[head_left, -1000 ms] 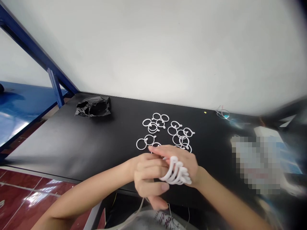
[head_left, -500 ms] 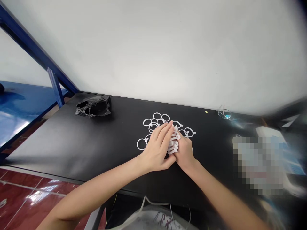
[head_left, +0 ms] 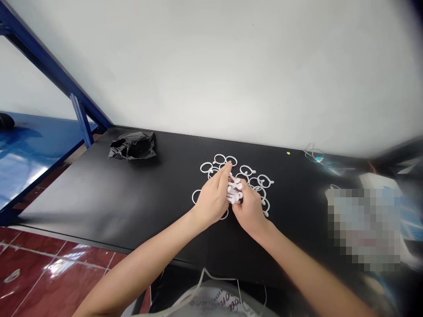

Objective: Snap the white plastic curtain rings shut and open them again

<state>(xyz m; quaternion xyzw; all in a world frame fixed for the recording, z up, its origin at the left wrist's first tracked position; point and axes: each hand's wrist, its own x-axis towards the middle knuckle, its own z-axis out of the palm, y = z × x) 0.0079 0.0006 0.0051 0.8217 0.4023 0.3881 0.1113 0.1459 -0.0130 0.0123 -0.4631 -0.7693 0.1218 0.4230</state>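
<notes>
Between my two hands is a bundle of white plastic rings with small tabs [head_left: 234, 193], held just above the black table. My left hand [head_left: 211, 196] presses on the bundle's left side, its fingers straight and close together. On the other side my right hand [head_left: 251, 209] curls round the bundle, its thumb near the lower edge. Tab ends stick out between the hands, and the rest of the bundle is hidden by the fingers. Loose white rings [head_left: 271, 182] of the same kind lie scattered around and beyond both hands, some overlapping.
A torn black plastic bag [head_left: 147, 152] lies at the back left of the black table [head_left: 172, 180]. A blurred-out package [head_left: 366, 229] and clear wrapping are at the right. The white wall [head_left: 211, 79] rises behind. A blue metal frame [head_left: 56, 70] slants at the left.
My left hand has turned more edge-on and its fingers have drawn together. The bundle has tilted and sits slightly left between my hands, and more loose rings show at the right.
</notes>
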